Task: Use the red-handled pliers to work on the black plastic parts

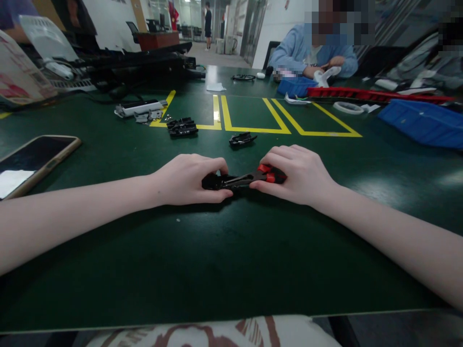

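My left hand (197, 180) is closed around a small black part (213, 181), pinched between thumb and fingers low over the table. Red-handled pliers (253, 178) are gripped in my right hand (298, 173), their metal jaws pointing left and meeting the black part. Whether the jaws clamp it or only touch it, I cannot tell. Just beyond my hands lies a similar black part (242, 140). Farther left, several more black parts (182, 126) sit grouped together, near small metal pieces (148, 116).
A phone (39, 156) lies at the left. Yellow tape (256, 130) marks areas on the green table (217, 270). On the right are a blue bin (423, 123), a tape roll (347, 107) and a long red strip (379, 94). A person in blue (292, 50) sits across.
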Demonstrator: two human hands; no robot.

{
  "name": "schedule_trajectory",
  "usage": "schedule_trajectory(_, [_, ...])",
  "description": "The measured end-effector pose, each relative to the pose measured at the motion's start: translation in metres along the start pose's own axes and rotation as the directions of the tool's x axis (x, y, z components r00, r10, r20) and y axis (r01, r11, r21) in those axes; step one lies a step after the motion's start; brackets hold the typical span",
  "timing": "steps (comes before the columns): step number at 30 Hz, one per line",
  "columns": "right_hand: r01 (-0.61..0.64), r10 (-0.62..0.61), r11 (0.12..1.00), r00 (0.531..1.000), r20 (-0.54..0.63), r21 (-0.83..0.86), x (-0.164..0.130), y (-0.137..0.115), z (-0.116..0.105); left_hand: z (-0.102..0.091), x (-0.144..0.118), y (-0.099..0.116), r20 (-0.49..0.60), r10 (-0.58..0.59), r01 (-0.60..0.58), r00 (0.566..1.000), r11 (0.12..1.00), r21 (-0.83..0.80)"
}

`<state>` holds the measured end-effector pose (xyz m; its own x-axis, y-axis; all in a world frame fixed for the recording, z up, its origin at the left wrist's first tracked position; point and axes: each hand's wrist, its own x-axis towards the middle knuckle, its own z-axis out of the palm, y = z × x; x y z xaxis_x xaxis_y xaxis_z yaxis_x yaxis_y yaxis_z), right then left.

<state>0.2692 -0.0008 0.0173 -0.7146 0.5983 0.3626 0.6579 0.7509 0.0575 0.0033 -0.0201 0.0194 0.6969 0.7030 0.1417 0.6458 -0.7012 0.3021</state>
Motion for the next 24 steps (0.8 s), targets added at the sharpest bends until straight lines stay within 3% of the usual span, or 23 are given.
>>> schedule_trajectory(13, [0.002, -0.003, 1.000, 0.998, 0.057, 0.024, 0.0008, 0.0002, 0.0002, 0.0024, 0.0008, -0.0050, -0.008, 0.031, -0.031, 0.999, 1.000, -0.005])
schedule_trajectory(24, [0.016, -0.018, 0.999, 0.998, 0.067, 0.030, 0.0033, -0.0002, -0.0018, -0.0001, 0.0031, -0.0023, 0.088, -0.014, 0.007, 0.996, 0.996, 0.084])
